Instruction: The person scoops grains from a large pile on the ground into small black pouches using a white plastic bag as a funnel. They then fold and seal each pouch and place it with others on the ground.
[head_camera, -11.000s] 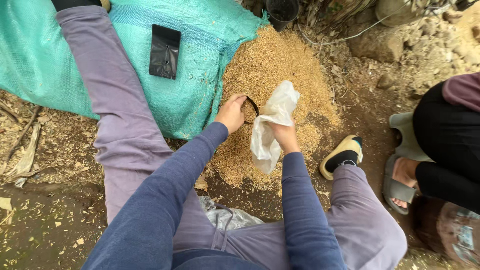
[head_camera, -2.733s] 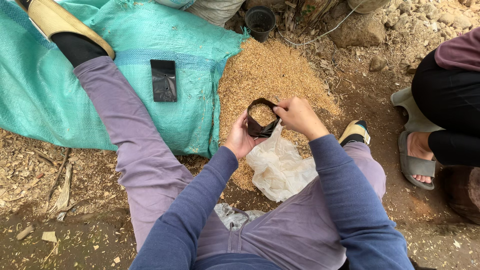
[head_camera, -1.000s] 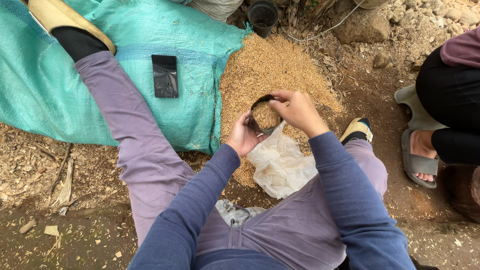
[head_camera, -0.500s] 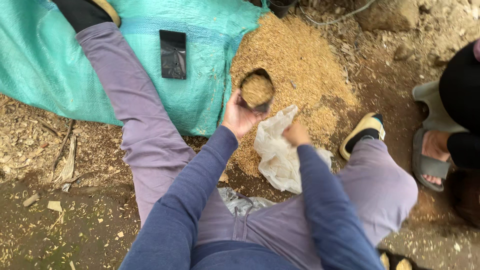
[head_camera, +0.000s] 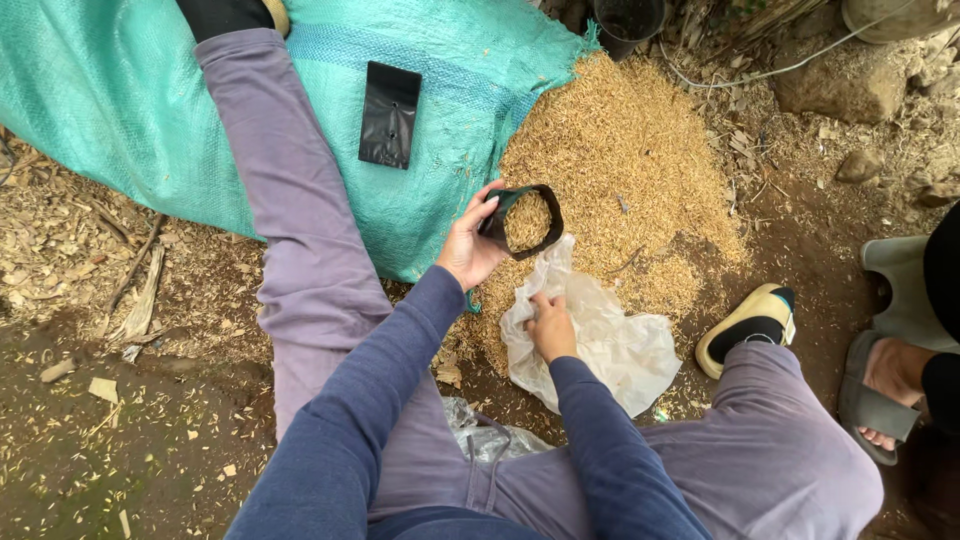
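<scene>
- The left hand (head_camera: 470, 245) grips a small black bag (head_camera: 525, 220) by its rim, fingers curled round the near edge; the bag's mouth is open and it is filled with husks.
- The right hand (head_camera: 550, 325) lies just below and to the right of the left, fingers bent and pressed down on a crumpled clear plastic sheet (head_camera: 600, 340) on the ground; whether it pinches the sheet I cannot tell.
- A heap of husks (head_camera: 630, 170) lies beyond both hands, with the black bag held over its near edge.
- A green woven sack (head_camera: 120, 90) spreads to the left of the left hand, and a flat black bag (head_camera: 390, 115) rests on it.
- Right of the right hand is the person's own foot in a yellow slipper (head_camera: 745, 325); farther right, another person's foot in a grey sandal (head_camera: 880, 385).
</scene>
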